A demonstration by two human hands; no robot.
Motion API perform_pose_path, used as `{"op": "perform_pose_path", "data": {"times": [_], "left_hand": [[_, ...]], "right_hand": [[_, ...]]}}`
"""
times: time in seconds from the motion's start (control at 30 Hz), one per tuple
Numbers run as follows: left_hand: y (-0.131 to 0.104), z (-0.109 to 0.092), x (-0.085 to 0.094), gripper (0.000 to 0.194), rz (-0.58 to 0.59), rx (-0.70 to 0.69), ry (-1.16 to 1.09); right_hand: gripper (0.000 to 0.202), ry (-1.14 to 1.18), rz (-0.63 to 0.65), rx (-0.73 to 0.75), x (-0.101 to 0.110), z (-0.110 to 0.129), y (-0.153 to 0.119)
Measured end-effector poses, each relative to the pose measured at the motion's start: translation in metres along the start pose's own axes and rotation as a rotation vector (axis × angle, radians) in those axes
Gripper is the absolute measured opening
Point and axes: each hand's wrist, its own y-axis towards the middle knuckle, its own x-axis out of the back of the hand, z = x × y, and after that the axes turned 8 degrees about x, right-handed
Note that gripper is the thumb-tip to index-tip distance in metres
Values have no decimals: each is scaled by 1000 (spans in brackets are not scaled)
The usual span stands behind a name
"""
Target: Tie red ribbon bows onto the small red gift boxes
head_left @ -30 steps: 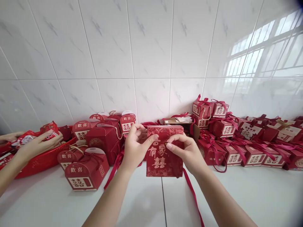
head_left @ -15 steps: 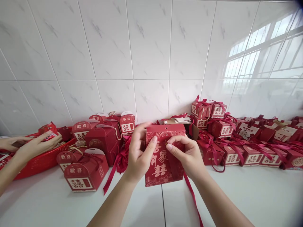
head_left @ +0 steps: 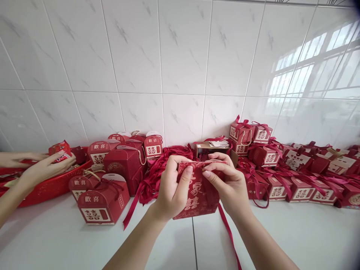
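In front of me my left hand (head_left: 176, 187) grips a red gift box (head_left: 194, 197) by its left side, thumb on the printed front face. The box is tilted so its top edge leans toward me. At the top edge, on the right, my right hand (head_left: 226, 183) pinches the end of a dark red ribbon (head_left: 229, 230), its fingers reaching over behind the box. The ribbon trails below the box down to the table. What the hidden fingers touch behind the box cannot be seen.
At left, another person's hands (head_left: 46, 168) hold a red packet (head_left: 60, 150) over a red basket (head_left: 53, 187). Several handled red boxes (head_left: 102, 202) stand beside it. Behind my hands lie a ribbon heap (head_left: 152, 180) and an open carton (head_left: 201, 150). Ribbon-tied boxes (head_left: 277, 187) fill the right.
The box's top has tilted, so its front looks shorter. My right hand has moved from the front face up to the top edge. The other person's hands shifted slightly with the packet.
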Motion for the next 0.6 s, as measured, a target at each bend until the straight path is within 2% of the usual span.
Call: {"op": "perform_pose_path", "data": {"times": [0.07,0.13,0.23,0.33,0.4,0.5,0.6], "left_hand": [[-1,1,-1,8,-2,-69,52],[-2,2,-1,10,12,-118,51],[-4,2,0,14,57,-198,-47],[-5,-1,-2,19,108,-238,-138],[-6,-2,-5,27,122,-223,-115],[-6,-1,-11,46,87,-157,4],[-6,1,-16,49,18,-66,101]], "right_hand": [[1,-21,4,-5,1,2,0],[4,-33,-47,16,1,5,-1],[25,38,-124,24,2,9,-3],[24,129,-3,-122,5,12,-4],[18,125,30,-197,8,14,-3],[24,71,-12,-240,10,17,0],[30,31,-2,-264,9,18,3]]}}
